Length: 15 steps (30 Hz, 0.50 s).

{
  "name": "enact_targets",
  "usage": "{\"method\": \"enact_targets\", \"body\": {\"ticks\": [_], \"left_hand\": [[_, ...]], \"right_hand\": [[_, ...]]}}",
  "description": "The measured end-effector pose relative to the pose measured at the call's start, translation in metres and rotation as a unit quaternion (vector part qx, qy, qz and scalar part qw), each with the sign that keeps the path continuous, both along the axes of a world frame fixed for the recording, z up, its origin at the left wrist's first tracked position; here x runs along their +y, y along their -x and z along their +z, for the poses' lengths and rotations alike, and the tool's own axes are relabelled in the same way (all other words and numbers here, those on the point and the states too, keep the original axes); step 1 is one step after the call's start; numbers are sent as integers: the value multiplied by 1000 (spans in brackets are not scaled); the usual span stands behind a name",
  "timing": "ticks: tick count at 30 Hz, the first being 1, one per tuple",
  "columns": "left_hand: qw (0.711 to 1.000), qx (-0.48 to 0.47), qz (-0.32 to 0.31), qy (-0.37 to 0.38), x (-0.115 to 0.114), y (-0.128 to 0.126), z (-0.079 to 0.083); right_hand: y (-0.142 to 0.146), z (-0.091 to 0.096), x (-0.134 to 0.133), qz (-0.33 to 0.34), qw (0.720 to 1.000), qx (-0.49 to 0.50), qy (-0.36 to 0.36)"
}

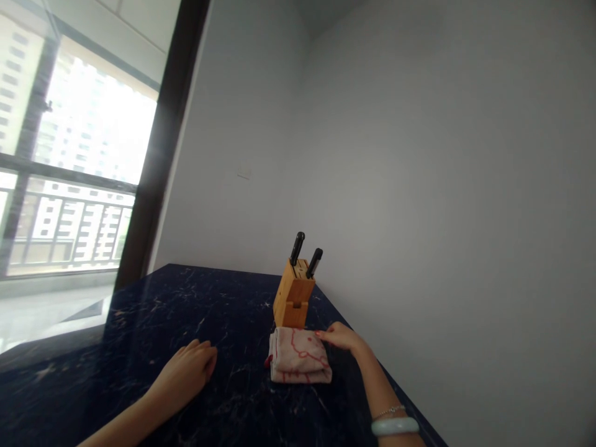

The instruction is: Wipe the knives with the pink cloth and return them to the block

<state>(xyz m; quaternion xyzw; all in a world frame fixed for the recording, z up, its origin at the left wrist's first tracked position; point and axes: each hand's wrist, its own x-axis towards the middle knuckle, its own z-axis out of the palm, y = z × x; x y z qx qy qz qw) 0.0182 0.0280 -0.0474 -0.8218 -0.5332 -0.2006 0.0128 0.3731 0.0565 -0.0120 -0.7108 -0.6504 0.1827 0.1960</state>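
A folded pink cloth [300, 355] with red line patterns lies on the dark blue marbled table, a small red bit showing at its left edge. My right hand [342, 336] is at its right side, with an outstretched finger touching the cloth's upper right corner; it grips nothing. To the left of the cloth, my left hand [193, 366] rests on the table with its fingers curled in, and nothing shows in it. Just behind the cloth stands a wooden knife block [292, 301], upright, with two black-handled knives [297, 248] in its top slots.
The dark marbled table [223, 298] reaches back to a grey wall [419, 205], which also runs close along its right edge. At the left is a dark door frame [151, 149] beside a glazed balcony [69, 205] with a railing.
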Motion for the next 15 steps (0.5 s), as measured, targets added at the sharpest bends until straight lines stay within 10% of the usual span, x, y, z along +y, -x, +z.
{"method": "enact_targets", "body": {"ticks": [6, 15], "left_hand": [[1000, -5, -7, 16, 1, 0, 0], [1000, -7, -21, 2, 3, 2, -6]], "right_hand": [[-4, -11, -8, 49, 995, 41, 83], [-5, -20, 0, -14, 1000, 8, -13]]}}
